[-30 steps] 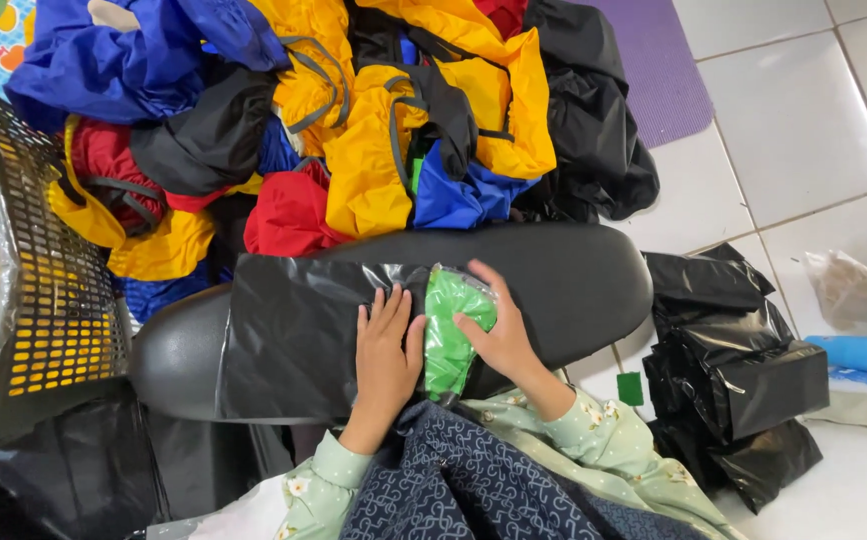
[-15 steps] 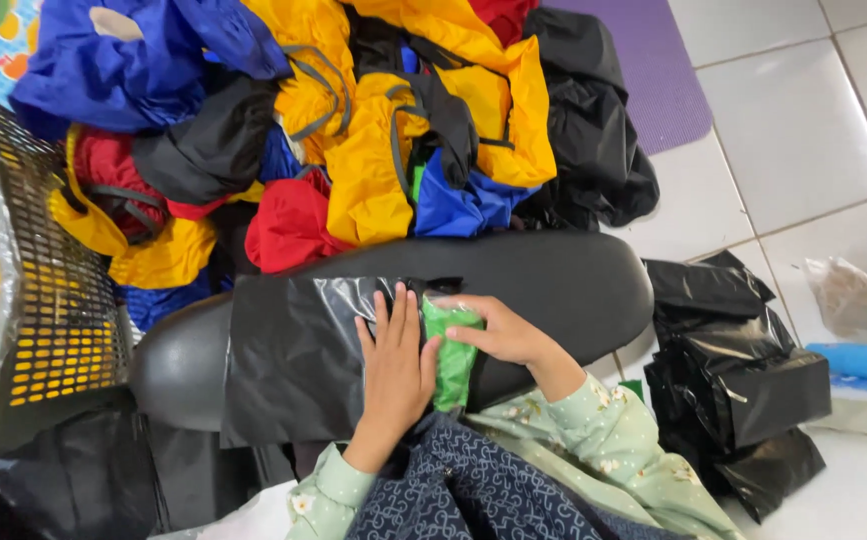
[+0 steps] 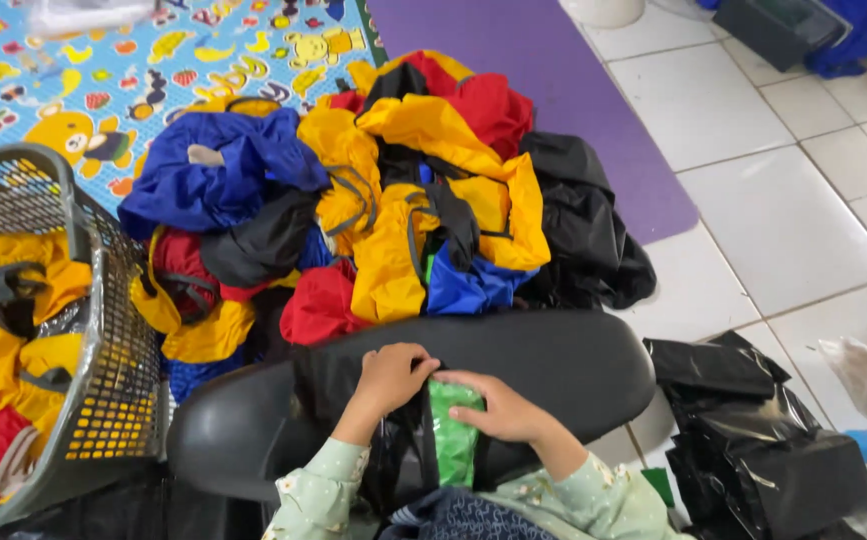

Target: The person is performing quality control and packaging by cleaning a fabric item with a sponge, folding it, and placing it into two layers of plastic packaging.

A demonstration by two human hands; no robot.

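Here, left hand (image 3: pixel 390 378) fingers pinching black bag (image 3: pixel 398 450) holding green packet (image 3: pixel 453 440); right hand (image 3: pixel 498 408) pressed flat.

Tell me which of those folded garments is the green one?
The green folded garment lies on the black seat, between the left hand and right hand. The heaped garments are yellow, blue, red or black.

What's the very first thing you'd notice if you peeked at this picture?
The big heap of yellow, blue, red and black garments on the floor, in the middle, grabs the eye first. Just below it, the left hand and right hand press a green item into a black plastic bag on a black chair seat. At the left stands a grey mesh basket holding more yellow and red cloth.
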